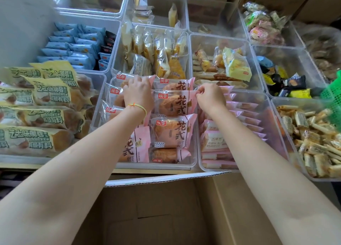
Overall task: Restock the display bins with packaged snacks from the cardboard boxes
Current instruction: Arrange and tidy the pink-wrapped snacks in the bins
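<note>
Both arms are stretched out over the open cardboard box (166, 208) and into the clear bin (103, 89) in the middle of the front row. The left hand (138, 92) is laid on the pink bread packets (173, 132) at the far left of that bin, fingers curled down over a packet's top edge, so a packet is being grasped there. A thin yellow band (141, 107) is worn at that wrist. The right hand (209, 97) is held at the bin's right rim, and the corner of one pink packet in the second row is pinched between thumb and fingertips. The pink packets are stacked in two overlapping columns, filling the bin nearly to the front wall. Just to the right, a second clear bin (273, 112) is packed with slim pale-pink packets (245, 115) stood on edge. To the left, long green-and-yellow bread packets (46, 97) are piled in their own bin, and behind those blue packets (73, 47) are lined up in rows. Straight ahead, yellow packets (156, 51) are stood upright in the bin behind the pink ones. At the far right, small wrapped bars (313, 134) are heaped loosely, and a green basket (332, 100) is seen at the frame edge.
</note>
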